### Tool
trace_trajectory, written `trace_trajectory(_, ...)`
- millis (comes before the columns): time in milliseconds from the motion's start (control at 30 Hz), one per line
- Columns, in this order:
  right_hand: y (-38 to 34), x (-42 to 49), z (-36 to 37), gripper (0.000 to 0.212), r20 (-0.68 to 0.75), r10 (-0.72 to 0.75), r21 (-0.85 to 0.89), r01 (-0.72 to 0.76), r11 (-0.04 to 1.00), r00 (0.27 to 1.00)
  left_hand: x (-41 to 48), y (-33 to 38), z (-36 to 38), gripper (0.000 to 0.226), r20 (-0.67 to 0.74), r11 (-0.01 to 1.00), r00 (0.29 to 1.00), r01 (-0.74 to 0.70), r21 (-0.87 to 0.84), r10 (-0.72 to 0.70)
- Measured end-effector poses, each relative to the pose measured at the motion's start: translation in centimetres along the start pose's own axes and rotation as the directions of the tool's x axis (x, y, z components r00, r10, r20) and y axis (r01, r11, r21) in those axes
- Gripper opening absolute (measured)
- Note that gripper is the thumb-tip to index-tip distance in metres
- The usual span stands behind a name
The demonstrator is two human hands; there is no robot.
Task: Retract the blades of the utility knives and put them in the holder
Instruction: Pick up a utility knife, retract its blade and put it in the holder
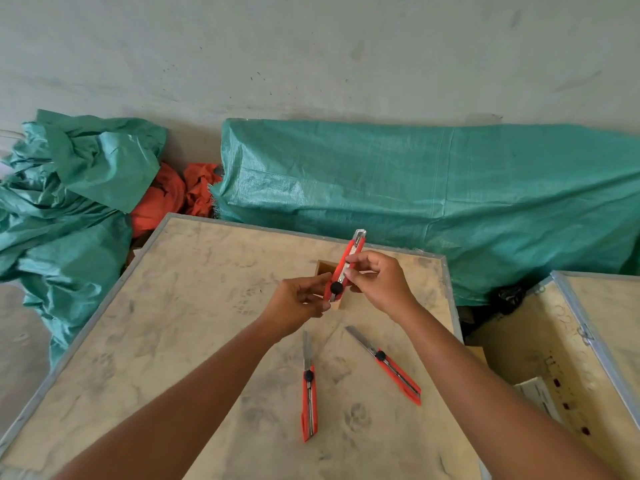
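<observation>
Both hands meet over the middle of the board; the left hand (298, 301) has its fingers curled and pinched on the lower end of a red plastic utility knife with a black round slider knob (344, 267), near that knob; the right hand (379, 282) closes thumb and fingertips on the knife's body a little higher up, the remaining fingers bent inward; neither hand is spread open; the knife is held in the air between them, clear of the surface.

The work surface is a pale, smudged plywood crate top with a grey metal edge (166, 341); a small square wooden holder (325, 267) stands on it directly behind the hands and is mostly hidden by them; two more red utility knives lie flat nearer the person, well apart from the holder; beyond the crate lie rumpled green woven tarpaulins (433, 188) with a bundle of orange cloth (173, 195) between them, against a grey concrete wall (311, 53); a second open plywood crate (561, 344) sits to the right.

The held knife's long axis runs steeply up and away, leaning slightly right, its metal tip pointing toward the tarpaulins; the nearer lying knife (308, 389) points almost straight away with its silver blade extended; the other lying knife (386, 365) points away and to the left, blade also extended.
</observation>
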State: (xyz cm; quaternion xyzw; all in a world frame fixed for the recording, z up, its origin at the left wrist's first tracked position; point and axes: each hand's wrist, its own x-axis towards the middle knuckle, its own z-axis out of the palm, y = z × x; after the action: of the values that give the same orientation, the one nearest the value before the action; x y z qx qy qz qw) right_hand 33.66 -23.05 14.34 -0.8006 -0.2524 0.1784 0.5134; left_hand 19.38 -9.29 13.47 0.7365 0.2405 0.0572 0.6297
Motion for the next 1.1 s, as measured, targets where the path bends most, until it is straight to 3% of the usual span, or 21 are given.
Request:
trace_trajectory(200, 2.5, 4.7, 1.4, 0.021, -0.117, 0.003, -0.073, -0.011, 0.997, 0.993, 6.1, -1.5, 0.1, 0.053, -0.056, 0.986, 0.997, -0.046, 0.163, 0.056)
trace_trajectory(400, 5.6, 7.3, 3.4, 0.027, -0.211, 0.019, -0.161, -0.054, 0.985, 0.977, 10.3, -4.8, 0.7, 0.072, -0.122, 0.924, 0.977, 0.205, 0.324, -0.173)
trace_trajectory(567, 7.4, 7.5, 4.7, 0.024, -0.179, 0.011, -0.279, -0.061, 0.958, 0.984, 11.3, -8.1, 1.0, 0.062, -0.118, 0.918, 0.961, 0.273, 0.286, -0.249)
trace_trajectory(833, 8.7, 8.1, 5.9, 0.026, -0.105, 0.042, -0.37, -0.079, 0.926, 0.994, 12.2, -9.3, 1.3, 0.047, -0.162, 0.934, 0.959, 0.267, 0.236, -0.233)
trace_trajectory(1100, 8.8, 7.5, 5.6, 0.029, -0.082, 0.068, -0.319, -0.091, 0.943, 0.994, 12.1, -9.6, 1.0, 0.046, -0.156, 0.941, 0.967, 0.237, 0.242, -0.203)
